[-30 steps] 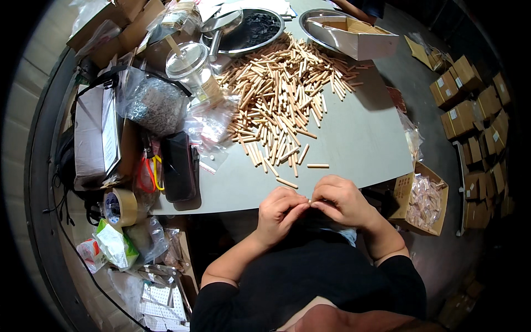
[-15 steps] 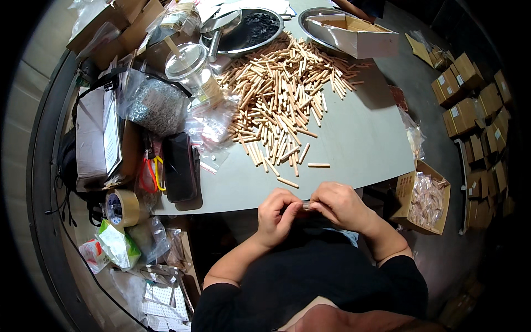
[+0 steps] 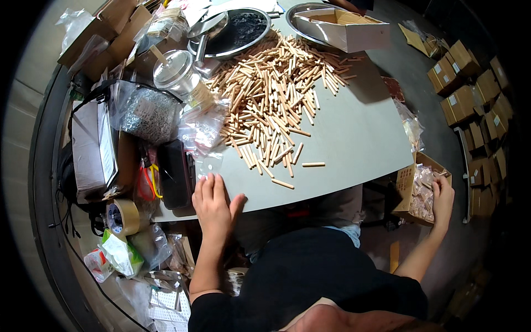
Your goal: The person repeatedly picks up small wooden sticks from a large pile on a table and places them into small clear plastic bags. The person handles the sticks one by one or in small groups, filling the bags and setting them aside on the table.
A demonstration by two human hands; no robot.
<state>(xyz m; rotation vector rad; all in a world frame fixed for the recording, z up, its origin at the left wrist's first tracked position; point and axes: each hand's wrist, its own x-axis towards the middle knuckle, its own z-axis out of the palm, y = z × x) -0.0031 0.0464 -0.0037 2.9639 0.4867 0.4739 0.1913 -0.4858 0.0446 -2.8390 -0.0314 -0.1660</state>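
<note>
My left hand (image 3: 213, 206) rests at the table's front edge, fingers stretched out and thumb apart. Its fingertips touch the near end of some small clear plastic bags (image 3: 209, 165); nothing is gripped. Far off to the right, my right hand (image 3: 442, 200) reaches down to a cardboard box (image 3: 405, 191) filled with small clear packets (image 3: 423, 191). Its fingers are bent together over the packets, and what they hold, if anything, is hidden. A large heap of short wooden dowels (image 3: 276, 94) covers the middle of the table (image 3: 354, 138).
Left of my left hand lie a black phone (image 3: 176, 174), scissors (image 3: 150, 178) and a tape roll (image 3: 123, 216). A lidded plastic cup (image 3: 174, 72) stands beside the heap. Behind are a metal bowl (image 3: 238, 33) of dark stuff and an open carton (image 3: 343, 30). Stacked boxes (image 3: 456, 108) stand right.
My hands were together at the table's front edge, pinching something small. The left has moved left to the plastic bags and opened; the right has swung right to the box of packets.
</note>
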